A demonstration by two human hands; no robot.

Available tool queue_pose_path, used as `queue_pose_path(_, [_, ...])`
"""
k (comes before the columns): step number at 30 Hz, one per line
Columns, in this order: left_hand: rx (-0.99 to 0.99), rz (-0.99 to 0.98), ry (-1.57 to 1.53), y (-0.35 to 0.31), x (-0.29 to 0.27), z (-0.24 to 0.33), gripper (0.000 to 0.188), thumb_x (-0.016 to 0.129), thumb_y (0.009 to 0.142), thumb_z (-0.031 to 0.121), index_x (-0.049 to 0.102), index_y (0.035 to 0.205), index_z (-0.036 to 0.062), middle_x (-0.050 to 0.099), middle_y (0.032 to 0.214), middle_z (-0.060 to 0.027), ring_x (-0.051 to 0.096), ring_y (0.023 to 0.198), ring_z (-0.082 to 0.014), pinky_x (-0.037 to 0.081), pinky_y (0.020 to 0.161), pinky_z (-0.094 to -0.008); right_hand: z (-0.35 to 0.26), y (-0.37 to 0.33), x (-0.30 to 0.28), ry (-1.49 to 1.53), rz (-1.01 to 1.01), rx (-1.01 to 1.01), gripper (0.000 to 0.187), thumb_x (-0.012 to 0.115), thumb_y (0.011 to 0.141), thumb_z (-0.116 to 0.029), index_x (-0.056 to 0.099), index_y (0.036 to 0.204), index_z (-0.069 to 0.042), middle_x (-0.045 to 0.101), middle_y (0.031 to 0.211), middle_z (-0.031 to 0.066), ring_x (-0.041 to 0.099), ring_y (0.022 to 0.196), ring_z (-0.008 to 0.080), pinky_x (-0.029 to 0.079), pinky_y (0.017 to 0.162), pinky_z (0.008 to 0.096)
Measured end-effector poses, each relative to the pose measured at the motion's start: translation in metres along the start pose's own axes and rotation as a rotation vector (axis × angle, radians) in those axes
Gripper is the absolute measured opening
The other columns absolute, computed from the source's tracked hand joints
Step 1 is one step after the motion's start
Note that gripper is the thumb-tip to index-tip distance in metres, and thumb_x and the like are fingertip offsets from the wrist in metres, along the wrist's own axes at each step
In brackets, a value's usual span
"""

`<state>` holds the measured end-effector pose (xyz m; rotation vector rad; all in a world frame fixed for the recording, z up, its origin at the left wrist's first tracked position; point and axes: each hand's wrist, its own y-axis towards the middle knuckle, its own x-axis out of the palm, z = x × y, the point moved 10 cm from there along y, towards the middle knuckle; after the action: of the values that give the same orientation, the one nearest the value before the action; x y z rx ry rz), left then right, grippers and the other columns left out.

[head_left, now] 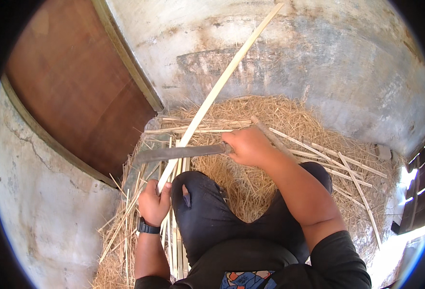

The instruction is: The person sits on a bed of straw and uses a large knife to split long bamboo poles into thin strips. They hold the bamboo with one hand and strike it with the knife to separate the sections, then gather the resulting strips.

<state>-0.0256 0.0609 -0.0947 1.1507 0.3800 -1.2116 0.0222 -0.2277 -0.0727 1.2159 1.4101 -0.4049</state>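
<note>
My left hand (153, 202), with a dark watch on its wrist, is closed round the lower end of a long pale strip of split bamboo or wood (224, 79). The strip slants up and away to the right, its far end in front of the wall. In my right hand (250, 146) is the handle of a machete (181, 152). Its dark blade points left and lies across the strip, a little beyond my left hand. From this angle I cannot tell whether the edge bites into the strip. Several more pale strips (175, 241) lie beside my left leg.
Dry straw (251, 192) covers the floor around my legs. Loose strips and sticks (337, 166) lie on it to the right, with a thicker stick (272, 137) beyond my right hand. A stained wall (347, 72) rises ahead; a brown door (77, 86) stands at the left.
</note>
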Motion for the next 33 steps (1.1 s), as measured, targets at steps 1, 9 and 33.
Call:
queue_pose_path(1, [-0.004, 0.005, -0.005, -0.008, -0.002, -0.004, 0.041, 0.07, 0.093, 0.039, 0.057, 0.083, 0.0011, 0.054, 0.059, -0.0187, 0.056, 0.054, -0.0392, 0.041, 0.051, -0.0445, -0.006, 0.001, 0.005, -0.06, -0.034, -0.023, 0.023, 0.073, 0.084, -0.022, 0.062, 0.098, -0.007, 0.067, 0.077, 0.0133, 0.068, 0.074, 0.0345, 0.052, 0.064, 0.0476])
queue_pose_path(9, [-0.056, 0.01, 0.125, -0.039, -0.016, -0.032, 0.036, 0.074, 0.089, 0.035, 0.059, 0.087, 0.0021, 0.062, 0.069, -0.0212, 0.062, 0.064, -0.0435, 0.047, 0.055, -0.0493, 0.048, 0.004, 0.02, -0.023, 0.069, 0.203, 0.014, 0.069, 0.085, -0.014, 0.063, 0.095, -0.008, 0.069, 0.077, 0.0122, 0.069, 0.073, 0.0315, 0.054, 0.072, 0.0473])
queue_pose_path(33, [-0.196, -0.238, 0.026, -0.154, 0.013, -0.063, 0.036, 0.067, 0.094, 0.032, 0.058, 0.077, 0.0019, 0.056, 0.059, -0.0193, 0.058, 0.054, -0.0419, 0.043, 0.05, -0.0468, 0.126, -0.012, 0.046, 0.029, -0.131, 0.471, 0.018, 0.065, 0.086, -0.012, 0.069, 0.103, -0.007, 0.073, 0.085, 0.0125, 0.07, 0.074, 0.0283, 0.059, 0.08, 0.0435])
